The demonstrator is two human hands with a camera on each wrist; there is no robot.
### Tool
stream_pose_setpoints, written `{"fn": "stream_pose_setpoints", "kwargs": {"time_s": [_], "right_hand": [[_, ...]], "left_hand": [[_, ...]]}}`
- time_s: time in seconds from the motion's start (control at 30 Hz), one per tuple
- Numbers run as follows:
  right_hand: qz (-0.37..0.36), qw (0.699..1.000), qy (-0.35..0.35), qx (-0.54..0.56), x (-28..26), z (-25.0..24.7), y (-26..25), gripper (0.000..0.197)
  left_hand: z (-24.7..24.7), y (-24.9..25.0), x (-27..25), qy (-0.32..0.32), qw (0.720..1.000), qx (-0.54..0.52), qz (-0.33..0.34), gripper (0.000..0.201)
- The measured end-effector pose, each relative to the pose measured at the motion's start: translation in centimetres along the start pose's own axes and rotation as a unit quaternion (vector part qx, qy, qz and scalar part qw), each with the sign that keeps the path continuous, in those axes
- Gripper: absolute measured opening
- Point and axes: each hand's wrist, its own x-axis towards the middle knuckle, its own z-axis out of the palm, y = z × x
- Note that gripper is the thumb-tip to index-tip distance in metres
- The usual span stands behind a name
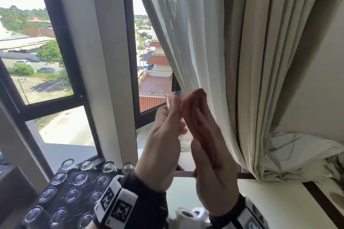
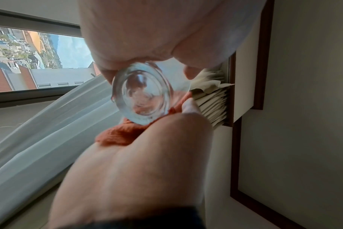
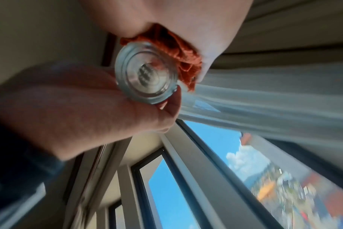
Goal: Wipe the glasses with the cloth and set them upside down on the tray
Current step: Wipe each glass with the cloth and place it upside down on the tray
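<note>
L hand (image 1: 163, 135) grips glass (image 1: 183, 141) upright, raised centre-frame before window, so R hand (image 1: 210, 163), fingers wrapped w/ orange cloth (image 1: 193, 109), can rub its side; tray (image 1: 89, 174) near-left w/ inverted glasses awaits it.

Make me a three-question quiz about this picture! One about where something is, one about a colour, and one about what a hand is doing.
1. Where are the finished glasses?
A. upside down on the tray
B. on the curtain
C. in a sink

2. What colour is the cloth?
A. blue
B. orange-red
C. green

3. What is the left hand doing?
A. hanging free
B. holding a glass
C. pulling the curtain

Answers:
1 A: their round bases face up on the dark tray.
2 B: it shows orange-red in all views.
3 B: its fingers wrap the glass while the right hand presses the cloth on it.
</note>
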Motion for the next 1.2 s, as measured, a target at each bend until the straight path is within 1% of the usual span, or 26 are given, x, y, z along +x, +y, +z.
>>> {"fn": "stream_pose_setpoints", "kwargs": {"time_s": [0.03, 0.07, 0.1, 0.17, 0.2, 0.23, 0.27, 0.3, 0.37, 0.43, 0.47, 0.5, 0.53, 0.57, 0.6, 0.63, 0.67, 0.73, 0.8, 0.87, 0.93, 1.0, 1.07, 1.1, 1.13, 1.2], "right_hand": [[0.005, 1.0, -0.001, -0.003, -0.7, 0.2, 0.0, 0.054], [0.023, 1.0, 0.015, 0.0, -1.3, 0.3, 0.3, 0.051], [0.063, 0.996, 0.05, 0.022, -1.7, 0.5, 0.3, 0.046], [0.154, 0.975, 0.129, 0.095, -1.6, 0.6, 0.3, 0.034], [0.171, 0.968, 0.15, 0.104, -1.1, 0.4, 0.4, 0.028], [0.17, 0.967, 0.156, 0.108, -0.5, 0.2, 0.4, 0.028], [0.156, 0.971, 0.147, 0.107, 0.2, 0.0, 0.3, 0.033], [0.131, 0.979, 0.125, 0.092, 0.7, -0.2, 0.1, 0.039], [0.051, 0.996, 0.063, 0.04, 1.0, -0.3, -0.2, 0.05], [-0.014, 1.0, -0.002, 0.026, 0.3, 0.0, -0.4, 0.058], [-0.021, 0.999, -0.02, 0.036, -0.4, 0.2, -0.2, 0.058], [-0.01, 0.998, -0.029, 0.048, -1.1, 0.3, -0.1, 0.057], [0.021, 0.998, -0.021, 0.056, -1.9, 0.4, 0.3, 0.054], [0.067, 0.996, 0.009, 0.065, -2.7, 0.6, 0.6, 0.052], [0.119, 0.988, 0.045, 0.084, -3.2, 0.8, 0.5, 0.049], [0.162, 0.978, 0.081, 0.106, -3.2, 1.0, 0.5, 0.045], [0.182, 0.969, 0.115, 0.124, -2.8, 0.9, 0.6, 0.04], [0.168, 0.964, 0.157, 0.134, -1.3, 0.3, 0.8, 0.032], [0.135, 0.968, 0.158, 0.14, 0.2, -0.6, 0.7, 0.037], [0.089, 0.981, 0.143, 0.097, 1.1, -1.1, 0.1, 0.045], [0.026, 0.992, 0.106, 0.061, 0.9, -1.3, -0.3, 0.048], [-0.002, 0.997, 0.06, 0.052, -0.2, -1.0, -0.2, 0.056], [-0.007, 0.998, 0.041, 0.047, -1.2, -0.5, 0.2, 0.061], [0.001, 0.998, 0.049, 0.047, -1.8, -0.3, 0.5, 0.064], [0.016, 0.997, 0.057, 0.051, -2.1, -0.1, 0.6, 0.063], [0.065, 0.991, 0.089, 0.075, -1.7, -0.1, 0.4, 0.051]], "left_hand": [[-0.2, 0.4, 0.1, -0.002, 1.0, 0.002, 0.009, 0.077], [-0.3, 0.6, 0.2, -0.005, 1.0, 0.005, 0.014, 0.08], [-0.3, 0.8, 0.1, -0.014, 1.0, 0.005, 0.015, 0.08], [-0.2, 0.5, -0.4, -0.039, 0.999, 0.007, 0.014, 0.074], [0.0, 0.3, -0.8, -0.051, 0.999, 0.01, 0.013, 0.07], [0.3, 0.2, -1.1, -0.06, 0.998, 0.016, 0.013, 0.069], [0.5, 0.1, -1.2, -0.062, 0.998, 0.03, 0.013, 0.069], [0.7, 0.1, -1.3, -0.057, 0.997, 0.042, 0.014, 0.07], [0.6, 0.2, -0.8, -0.04, 0.998, 0.039, 0.0, 0.072], [0.3, 0.6, 0.0, -0.012, 1.0, 0.02, -0.013, 0.082], [0.1, 1.1, 0.4, 0.005, 1.0, 0.01, -0.01, 0.086], [0.0, 1.6, 0.7, 0.017, 1.0, -0.002, -0.01, 0.091], [-0.2, 2.0, 0.9, 0.02, 1.0, -0.003, -0.008, 0.099], [-0.2, 2.3, 1.0, 0.006, 1.0, 0.011, -0.003, 0.105], [0.0, 2.4, 0.8, -0.009, 0.999, 0.034, 0.009, 0.105], [0.3, 2.2, 0.5, -0.017, 0.998, 0.063, 0.022, 0.092], [0.6, 1.9, 0.1, -0.022, 0.995, 0.091, 0.031, 0.08], [1.1, 1.0, -0.7, -0.025, 0.993, 0.111, 0.033, 0.075], [1.3, 0.0, -1.3, -0.023, 0.994, 0.105, 0.027, 0.066], [1.7, -0.5, -1.7, -0.032, 0.996, 0.08, 0.014, 0.062], [1.8, -0.8, -1.8, -0.028, 0.998, 0.059, 0.009, 0.07], [1.5, -0.7, -1.4, -0.009, 0.999, 0.03, 0.007, 0.076], [1.0, -0.3, -0.7, -0.005, 1.0, 0.011, 0.01, 0.08], [1.0, 0.1, -0.6, -0.009, 1.0, 0.013, 0.012, 0.082], [0.9, 0.2, -0.5, -0.015, 0.999, 0.022, 0.017, 0.083], [1.0, 0.1, -0.4, -0.032, 0.998, 0.042, 0.023, 0.074]]}}
